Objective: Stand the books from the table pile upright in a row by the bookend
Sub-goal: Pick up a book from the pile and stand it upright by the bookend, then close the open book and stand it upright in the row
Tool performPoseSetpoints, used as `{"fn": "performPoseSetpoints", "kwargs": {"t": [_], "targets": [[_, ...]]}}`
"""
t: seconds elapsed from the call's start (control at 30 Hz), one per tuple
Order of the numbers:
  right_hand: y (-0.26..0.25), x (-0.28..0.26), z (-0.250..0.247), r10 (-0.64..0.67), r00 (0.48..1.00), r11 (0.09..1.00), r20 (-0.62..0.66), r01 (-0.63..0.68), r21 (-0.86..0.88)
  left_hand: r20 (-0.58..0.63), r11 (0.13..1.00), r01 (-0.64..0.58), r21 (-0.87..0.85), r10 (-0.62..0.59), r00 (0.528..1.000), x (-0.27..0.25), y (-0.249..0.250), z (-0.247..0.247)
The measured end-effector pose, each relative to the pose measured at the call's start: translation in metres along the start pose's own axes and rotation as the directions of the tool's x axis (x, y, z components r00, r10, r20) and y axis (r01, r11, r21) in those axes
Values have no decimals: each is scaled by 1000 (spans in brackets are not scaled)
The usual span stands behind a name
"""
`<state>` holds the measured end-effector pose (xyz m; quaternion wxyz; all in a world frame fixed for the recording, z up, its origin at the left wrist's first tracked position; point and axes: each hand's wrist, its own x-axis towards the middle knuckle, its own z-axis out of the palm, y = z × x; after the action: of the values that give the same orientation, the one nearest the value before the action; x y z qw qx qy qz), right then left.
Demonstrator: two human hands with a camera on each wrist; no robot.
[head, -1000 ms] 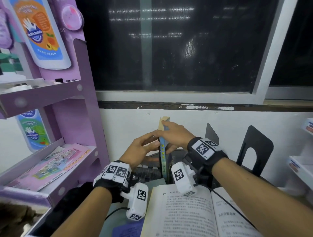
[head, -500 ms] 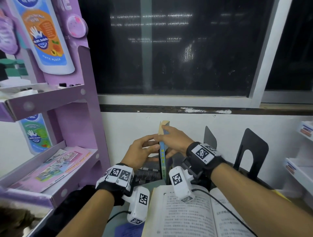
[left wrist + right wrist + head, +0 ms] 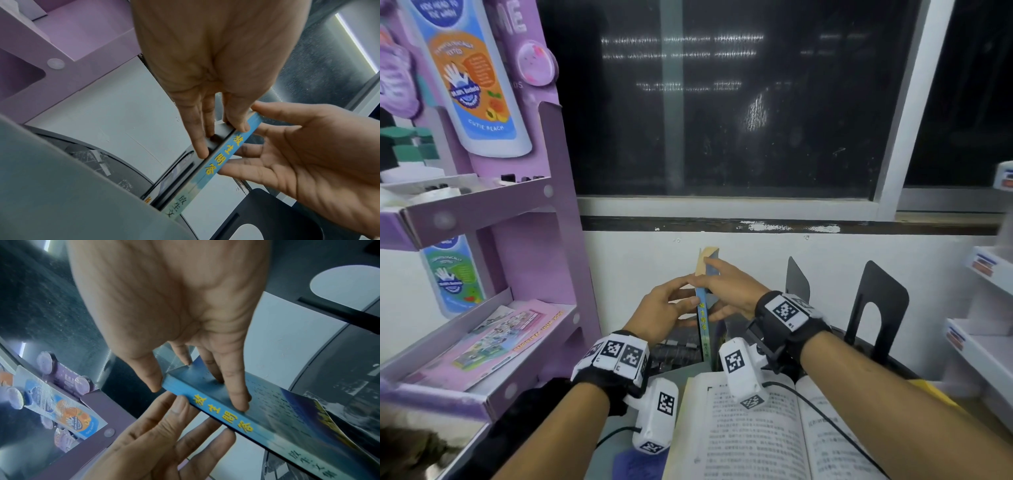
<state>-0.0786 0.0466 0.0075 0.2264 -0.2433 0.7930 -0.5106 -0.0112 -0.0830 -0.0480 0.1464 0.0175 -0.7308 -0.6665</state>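
Note:
A thin blue book (image 3: 703, 318) with yellow letters on its spine stands upright near the wall, spine toward me. My right hand (image 3: 717, 291) pinches its top, thumb by the spine corner and fingers (image 3: 236, 395) flat on the right cover. My left hand (image 3: 671, 301) is at the book's left with straight fingers; its thumb touches the spine (image 3: 222, 155) and its fingers (image 3: 200, 146) press a dark plate with an arched cut-out that stands flat against the book's left side. A large open book (image 3: 756, 428) lies on the table in front.
Two black bookends (image 3: 876, 308) (image 3: 798, 277) stand to the right of the book. A purple display shelf (image 3: 524, 240) with leaflets fills the left. White trays (image 3: 983, 335) sit at the far right. A dark window is above the white wall.
Both hands stay on the upright blue book, which has barely moved. The view has tilted slightly.

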Motion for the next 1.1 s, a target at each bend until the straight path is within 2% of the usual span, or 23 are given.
{"fn": "performPoseSetpoints", "kwargs": {"t": [0.23, 0.43, 0.53, 0.67, 0.87, 0.97, 1.1], "targets": [[2, -9, -3, 27, 999, 998, 48, -29, 50, -56, 997, 12, 82, -7, 998, -6, 10, 9], [-2, -29, -11, 33, 998, 985, 50, -24, -172, -134, 974, 47, 223, -17, 991, -19, 25, 9], [-4, -45, -20, 66, 995, 954, 70, -43, -298, -146, 930, 61, 363, -8, 989, -28, 32, 6], [-1, -73, -41, 93, 990, 896, 103, -38, -443, -153, 893, 78, 444, -10, 988, -40, 41, 8], [12, -118, -76, 124, 989, 781, 82, -46, -622, -28, 807, 146, 572, -159, 987, -58, 52, 27], [24, -139, -93, 158, 986, 749, 60, -80, -658, 78, 754, 175, 633, -287, 955, -65, 54, 38], [37, -163, -111, 217, 975, 700, 42, -125, -703, 135, 636, 153, 756, -381, 915, -76, 54, 49]]}}
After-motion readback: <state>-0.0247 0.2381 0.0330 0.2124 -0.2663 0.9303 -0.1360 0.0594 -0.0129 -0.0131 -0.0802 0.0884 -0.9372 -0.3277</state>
